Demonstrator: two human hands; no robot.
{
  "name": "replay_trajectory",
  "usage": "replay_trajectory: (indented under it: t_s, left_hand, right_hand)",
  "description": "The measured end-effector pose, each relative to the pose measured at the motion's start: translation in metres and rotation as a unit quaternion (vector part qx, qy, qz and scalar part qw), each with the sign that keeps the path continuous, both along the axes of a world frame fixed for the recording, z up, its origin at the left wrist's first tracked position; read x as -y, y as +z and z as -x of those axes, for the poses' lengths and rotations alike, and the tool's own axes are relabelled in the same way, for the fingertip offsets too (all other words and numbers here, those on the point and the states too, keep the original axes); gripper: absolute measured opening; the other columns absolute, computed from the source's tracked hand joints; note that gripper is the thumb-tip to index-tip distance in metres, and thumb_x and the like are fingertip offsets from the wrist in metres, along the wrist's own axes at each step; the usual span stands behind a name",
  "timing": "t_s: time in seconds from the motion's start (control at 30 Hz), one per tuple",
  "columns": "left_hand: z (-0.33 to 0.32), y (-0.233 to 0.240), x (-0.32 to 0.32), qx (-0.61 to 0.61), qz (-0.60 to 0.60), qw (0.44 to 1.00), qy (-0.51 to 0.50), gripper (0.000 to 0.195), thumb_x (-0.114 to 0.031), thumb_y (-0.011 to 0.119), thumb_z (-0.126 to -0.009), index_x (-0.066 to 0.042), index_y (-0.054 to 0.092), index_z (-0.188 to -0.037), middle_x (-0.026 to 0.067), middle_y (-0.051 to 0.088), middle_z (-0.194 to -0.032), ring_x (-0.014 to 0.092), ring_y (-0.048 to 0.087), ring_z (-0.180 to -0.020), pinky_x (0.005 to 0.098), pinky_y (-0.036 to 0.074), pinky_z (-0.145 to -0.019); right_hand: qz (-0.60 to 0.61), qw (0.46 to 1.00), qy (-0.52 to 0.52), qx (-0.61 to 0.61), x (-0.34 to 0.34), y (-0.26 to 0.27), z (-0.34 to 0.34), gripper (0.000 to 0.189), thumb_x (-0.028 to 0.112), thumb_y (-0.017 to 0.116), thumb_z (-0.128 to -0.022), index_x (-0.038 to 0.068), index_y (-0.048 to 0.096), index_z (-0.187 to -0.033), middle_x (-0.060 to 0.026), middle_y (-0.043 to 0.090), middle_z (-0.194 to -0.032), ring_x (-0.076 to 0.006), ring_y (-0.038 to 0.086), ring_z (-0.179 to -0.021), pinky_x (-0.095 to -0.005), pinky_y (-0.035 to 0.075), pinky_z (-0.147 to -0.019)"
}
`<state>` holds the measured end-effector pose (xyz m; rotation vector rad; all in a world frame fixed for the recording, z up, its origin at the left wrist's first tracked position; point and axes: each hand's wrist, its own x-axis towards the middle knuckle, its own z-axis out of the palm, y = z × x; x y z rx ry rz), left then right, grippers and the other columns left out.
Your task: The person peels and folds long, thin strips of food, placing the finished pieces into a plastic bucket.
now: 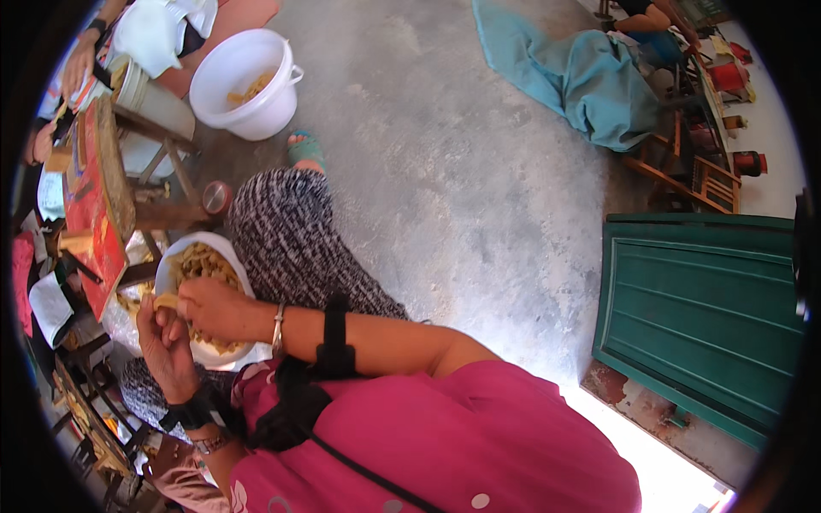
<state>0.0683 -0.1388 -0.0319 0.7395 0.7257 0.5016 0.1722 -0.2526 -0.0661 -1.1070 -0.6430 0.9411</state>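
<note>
A small tan, curved piece [166,301] is held between both hands, above a white bucket [161,272]. Thumb and fingers of my left hand [168,349] pinch one end of it; a watch and a black strap circle that wrist. My right hand [215,311], with a bracelet at the wrist, grips the other end, its fingers curled. Many similar tan and brown pieces [208,260] fill the bucket below, partly hidden by my right hand and forearm. What the pieces are made of, I cannot tell.
A worn red-topped wooden table [96,199] stands at the left, with another person's hands [77,67] beyond it. Ahead is a white tub [237,118] with some tan pieces inside. Blue cloth [577,90] lies at upper right, near a green door panel [699,314].
</note>
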Motion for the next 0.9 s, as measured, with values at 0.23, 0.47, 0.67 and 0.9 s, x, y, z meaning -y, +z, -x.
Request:
replay_trajectory:
  t_s: [0.23, 0.47, 0.67, 0.9]
  left_hand:
    - [-0.004, -0.002, 0.0, -0.045, -0.047, 0.998, 0.014, 0.013, -0.017, 0.055, -0.092, -0.005, 0.051, -0.093, -0.0024, 0.043, -0.065, 0.003, 0.03, -0.047, 0.0166, 0.029, -0.044]
    - [-0.007, 0.003, 0.015, -0.046, -0.059, 0.997, 0.02, 0.013, -0.018, 0.057, -0.09, -0.006, 0.053, -0.093, -0.0038, 0.044, -0.065, 0.002, 0.031, -0.047, 0.0175, 0.031, -0.047]
    - [0.011, 0.004, 0.016, -0.061, -0.091, 0.992, 0.057, 0.011, -0.016, 0.059, -0.089, -0.006, 0.057, -0.089, -0.005, 0.043, -0.06, 0.002, 0.033, -0.047, 0.0181, 0.028, -0.044]
    - [0.036, 0.012, 0.009, -0.065, -0.091, 0.991, 0.076, 0.011, -0.013, 0.06, -0.086, -0.004, 0.056, -0.091, -0.0039, 0.046, -0.063, 0.003, 0.035, -0.048, 0.0186, 0.031, -0.045]
  right_hand:
    - [-0.003, 0.995, -0.071, 0.075, 0.001, -0.006, -0.007, 0.026, 0.019, 0.051, -0.086, -0.003, 0.05, -0.071, -0.0198, 0.056, -0.069, -0.0342, 0.057, -0.065, -0.0418, 0.042, -0.059]
    - [0.004, 0.993, -0.066, 0.093, 0.002, -0.011, 0.0, 0.024, 0.019, 0.054, -0.085, -0.003, 0.052, -0.078, -0.0219, 0.057, -0.075, -0.0383, 0.058, -0.075, -0.0423, 0.043, -0.065]
    - [-0.005, 0.959, 0.002, 0.283, 0.006, -0.001, -0.003, 0.019, 0.017, 0.05, -0.084, 0.0, 0.056, -0.078, -0.0182, 0.056, -0.073, -0.0359, 0.059, -0.073, -0.0431, 0.045, -0.063]
    - [0.01, 0.972, 0.077, 0.223, -0.005, 0.01, -0.002, 0.028, 0.023, 0.054, -0.09, 0.0, 0.052, -0.075, -0.0159, 0.051, -0.062, -0.0254, 0.047, -0.053, -0.0347, 0.041, -0.053]
